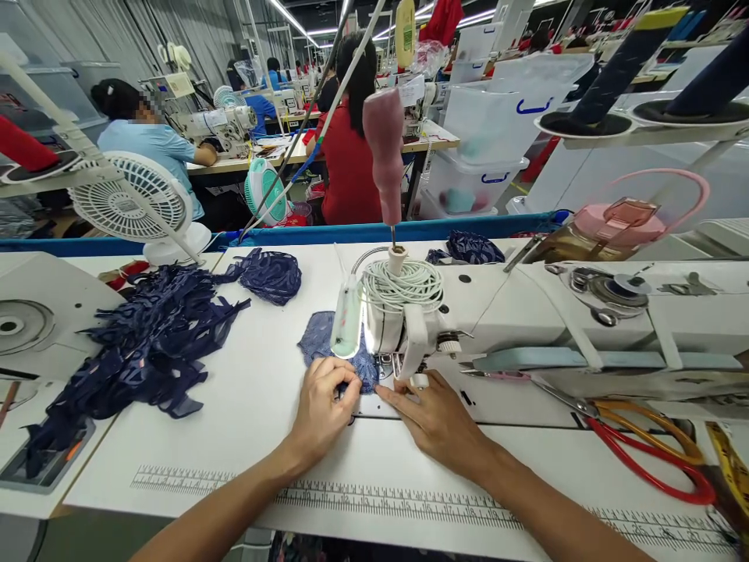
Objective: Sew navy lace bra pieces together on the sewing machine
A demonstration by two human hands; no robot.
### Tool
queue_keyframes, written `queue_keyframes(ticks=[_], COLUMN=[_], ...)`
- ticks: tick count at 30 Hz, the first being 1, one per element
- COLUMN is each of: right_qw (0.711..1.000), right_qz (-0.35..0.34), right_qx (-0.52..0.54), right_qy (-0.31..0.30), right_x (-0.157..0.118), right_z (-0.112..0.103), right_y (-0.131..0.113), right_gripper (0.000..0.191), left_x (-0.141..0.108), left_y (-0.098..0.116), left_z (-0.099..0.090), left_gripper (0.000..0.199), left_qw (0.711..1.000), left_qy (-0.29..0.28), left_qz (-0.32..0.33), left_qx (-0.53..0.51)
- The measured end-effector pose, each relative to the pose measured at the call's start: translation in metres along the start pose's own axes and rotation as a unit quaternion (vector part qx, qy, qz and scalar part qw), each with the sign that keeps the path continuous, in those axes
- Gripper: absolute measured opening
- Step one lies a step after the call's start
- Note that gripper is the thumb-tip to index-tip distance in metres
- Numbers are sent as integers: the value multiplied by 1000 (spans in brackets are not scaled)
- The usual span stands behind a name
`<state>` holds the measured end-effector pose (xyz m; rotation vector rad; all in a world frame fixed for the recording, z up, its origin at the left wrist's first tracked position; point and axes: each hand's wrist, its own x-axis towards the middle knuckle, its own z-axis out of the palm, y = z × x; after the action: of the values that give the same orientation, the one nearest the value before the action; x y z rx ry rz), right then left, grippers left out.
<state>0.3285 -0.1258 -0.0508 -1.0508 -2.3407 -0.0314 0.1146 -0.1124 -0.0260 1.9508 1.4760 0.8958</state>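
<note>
A piece of navy lace fabric (317, 334) lies under the head of a white sewing machine (485, 304), its near edge by the presser foot. My left hand (328, 402) is closed in a pinch on the near edge of this fabric, thumb against the curled index finger. On the other side of the needle area, my right hand (441, 421) lies palm down with its fingers stretched out. Its index fingertip touches or nearly touches the fabric's right edge. The other right fingers are partly hidden behind the machine head. A small lit lamp (346, 318) hangs over the fabric.
Left on the table lies a heap of navy fabric strips (157, 336), with a navy bundle (270, 275) behind it. Red-handled scissors (649, 468) lie at right, near a pink-lidded bottle (614, 226). A white fan (132, 199) stands back left. Co-workers sit beyond.
</note>
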Motion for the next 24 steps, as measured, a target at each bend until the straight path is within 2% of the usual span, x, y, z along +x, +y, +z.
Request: queue_keyframes(ticks=[2, 4, 6, 8, 10, 13, 16, 18, 21, 24], right_qw=[995, 977, 958, 951, 955, 969, 990, 998, 999, 1000], right_qz=[65, 136, 181, 193, 184, 154, 94, 51, 14, 0], right_qx=[74, 159, 222, 241, 231, 191, 104, 45, 10, 6], right_qy=[25, 31, 6, -26, -40, -20, 11, -1, -27, -19], right_x=[3, 7, 12, 16, 18, 16, 11, 8, 6, 6], right_z=[-1, -3, -5, -8, -9, -9, -5, -4, -3, -4], right_y=[-5, -10, -15, -18, -20, -18, -15, -14, -14, -15], right_gripper=[27, 21, 16, 16, 20, 19, 19, 20, 22, 23], left_x=[-1, -3, -5, -6, -7, -3, 4, 9, 13, 13], left_y=[6, 10, 12, 11, 10, 9, 9, 10, 9, 5], left_z=[0, 2, 4, 7, 7, 3, -4, -7, -5, 3], left_gripper=[20, 20, 18, 16, 13, 11, 14, 15, 17, 17], left_qw=[1000, 1000, 1000, 1000, 999, 998, 998, 998, 996, 994], left_qy=[6, 2, -11, -27, -41, -52, -36, -28, -41, -44], left_qz=[-8, -10, -5, 6, 21, 41, 28, 12, 14, 32], left_qx=[-2, -4, -3, 1, 7, 21, 37, 51, 77, 92])
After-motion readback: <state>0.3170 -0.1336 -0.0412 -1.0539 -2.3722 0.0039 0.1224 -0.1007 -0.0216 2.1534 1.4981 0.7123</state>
